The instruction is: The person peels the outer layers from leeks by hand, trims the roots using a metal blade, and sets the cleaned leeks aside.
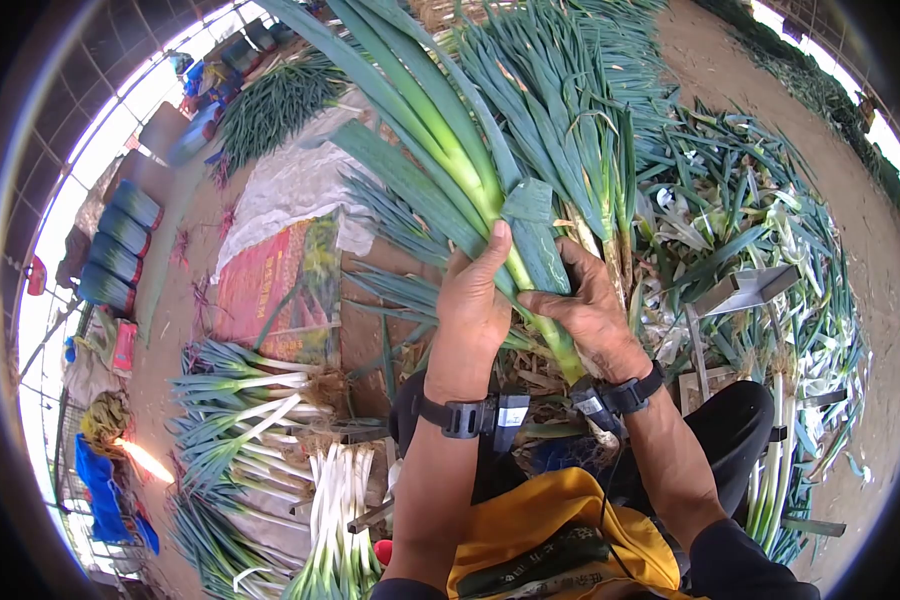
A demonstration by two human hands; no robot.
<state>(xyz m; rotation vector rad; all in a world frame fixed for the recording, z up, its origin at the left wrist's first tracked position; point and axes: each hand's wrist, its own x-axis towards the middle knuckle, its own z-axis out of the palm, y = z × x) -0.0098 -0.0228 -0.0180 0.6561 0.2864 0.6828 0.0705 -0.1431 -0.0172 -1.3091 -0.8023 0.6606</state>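
A large green onion (450,165) slants across the middle, its leaves toward the top and its rooted white end down near my lap. My left hand (475,300) is closed round its stalk, thumb lying along the front. My right hand (592,312) pinches a broad outer leaf (538,245) of the same onion, the thumb against the stalk just below my left hand. This leaf is folded over at its top. The lower stalk is partly hidden behind the right hand and wrist device (595,405).
Untrimmed green onions (570,130) lie in a big heap ahead. Stripped leaves (710,220) are piled to the right around a metal stand (745,290). On the left are cleaned green onions (270,400), an upright white-stalked bunch (338,500) and a printed red sack (270,295).
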